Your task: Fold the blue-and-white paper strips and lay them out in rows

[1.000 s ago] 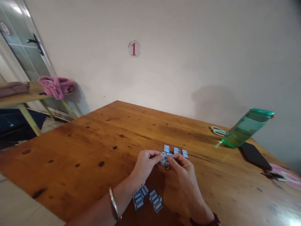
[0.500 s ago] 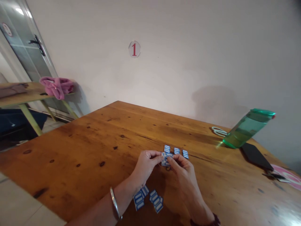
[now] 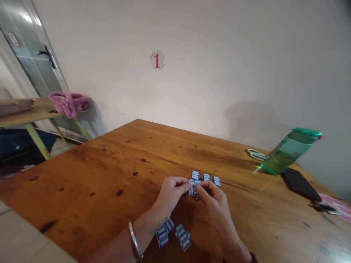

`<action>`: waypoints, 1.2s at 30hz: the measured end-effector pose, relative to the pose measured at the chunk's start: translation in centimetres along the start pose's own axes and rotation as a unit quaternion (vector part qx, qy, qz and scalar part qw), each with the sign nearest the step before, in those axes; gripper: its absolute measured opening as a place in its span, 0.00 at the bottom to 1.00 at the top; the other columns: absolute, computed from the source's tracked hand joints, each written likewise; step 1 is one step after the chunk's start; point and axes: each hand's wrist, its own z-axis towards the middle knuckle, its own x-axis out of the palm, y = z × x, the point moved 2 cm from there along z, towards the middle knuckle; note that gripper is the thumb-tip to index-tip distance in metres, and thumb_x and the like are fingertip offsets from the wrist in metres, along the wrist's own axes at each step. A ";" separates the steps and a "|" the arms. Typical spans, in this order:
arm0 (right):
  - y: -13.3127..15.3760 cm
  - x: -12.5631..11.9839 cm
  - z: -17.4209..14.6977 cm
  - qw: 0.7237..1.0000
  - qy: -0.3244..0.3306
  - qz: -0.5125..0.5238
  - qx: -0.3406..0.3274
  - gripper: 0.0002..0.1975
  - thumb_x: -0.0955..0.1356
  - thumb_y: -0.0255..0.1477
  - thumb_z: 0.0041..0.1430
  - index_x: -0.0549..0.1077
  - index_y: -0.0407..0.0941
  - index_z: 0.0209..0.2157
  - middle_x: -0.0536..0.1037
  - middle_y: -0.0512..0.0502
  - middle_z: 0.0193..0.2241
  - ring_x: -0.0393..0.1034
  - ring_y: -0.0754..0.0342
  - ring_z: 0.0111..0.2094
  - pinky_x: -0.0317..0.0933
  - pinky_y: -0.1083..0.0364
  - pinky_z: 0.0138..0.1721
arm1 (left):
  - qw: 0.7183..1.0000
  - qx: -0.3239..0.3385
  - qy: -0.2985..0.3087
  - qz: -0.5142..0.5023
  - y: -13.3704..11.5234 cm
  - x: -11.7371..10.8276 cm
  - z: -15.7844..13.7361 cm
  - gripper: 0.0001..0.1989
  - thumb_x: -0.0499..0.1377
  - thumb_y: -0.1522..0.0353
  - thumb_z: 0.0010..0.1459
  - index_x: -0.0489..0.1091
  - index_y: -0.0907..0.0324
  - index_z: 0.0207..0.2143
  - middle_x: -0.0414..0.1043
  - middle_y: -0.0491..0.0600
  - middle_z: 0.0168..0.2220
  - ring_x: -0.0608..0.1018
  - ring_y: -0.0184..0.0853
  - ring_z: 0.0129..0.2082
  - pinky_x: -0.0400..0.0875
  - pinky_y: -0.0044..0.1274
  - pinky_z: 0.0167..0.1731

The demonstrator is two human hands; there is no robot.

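Observation:
Small pieces patterned with blue-bordered white boxes, like label stickers, are in my hands and on the wooden table (image 3: pixel 131 157). My left hand (image 3: pixel 170 195) pinches the left edge of the held label piece (image 3: pixel 193 187) between thumb and fingers. On its right edge, my right hand (image 3: pixel 215 199) grips with thumb and forefinger. Just beyond lie three more in a row: a left one (image 3: pixel 195 174), a middle one (image 3: pixel 206 176) and a right one (image 3: pixel 216 181). Nearer me are two loose piles, a left pile (image 3: pixel 163 233) partly behind my left wrist and a right pile (image 3: pixel 182 236).
On the right a green bottle (image 3: pixel 290 149) stands by a white coiled cable (image 3: pixel 256 154) and a dark flat phone-like object (image 3: pixel 300 184). Further right lies a pink-and-white disc (image 3: pixel 336 205). Another person's arm (image 3: pixel 16 107) rests on a second table, near a pink cloth (image 3: pixel 68 103).
The view has tilted slightly, so everything sits a little lower. Both hands keep hold of the same label piece, which looks slightly more tilted.

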 end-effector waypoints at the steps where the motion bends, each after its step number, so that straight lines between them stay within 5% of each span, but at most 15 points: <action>1: 0.0 0.0 0.0 1.000 -0.003 0.003 -0.001 0.13 0.73 0.36 0.36 0.71 0.42 0.21 0.73 0.52 0.19 0.62 0.58 0.22 0.56 0.60 0.24 | 1.000 0.002 -0.001 0.003 0.0 0.0 0.0 0.08 0.61 0.66 0.42 0.73 0.63 0.19 0.68 0.45 0.17 0.66 0.28 0.20 0.58 0.20 0.24; 25: 0.2 0.1 -0.1 1.000 -0.005 0.007 0.005 0.15 0.74 0.37 0.34 0.69 0.43 0.19 0.71 0.53 0.17 0.61 0.59 0.21 0.54 0.60 0.23 | 1.000 -0.012 0.005 -0.019 -0.3 0.1 -0.1 0.07 0.61 0.66 0.41 0.73 0.63 0.20 0.67 0.44 0.17 0.66 0.28 0.20 0.59 0.20 0.23; 36: -0.4 0.2 -0.1 0.991 0.080 0.088 0.054 0.11 0.74 0.34 0.39 0.73 0.42 0.21 0.73 0.52 0.20 0.61 0.60 0.22 0.55 0.61 0.25 | 1.000 0.001 -0.011 -0.016 -0.7 0.0 -0.4 0.07 0.61 0.67 0.42 0.71 0.63 0.18 0.65 0.43 0.16 0.65 0.27 0.20 0.58 0.20 0.23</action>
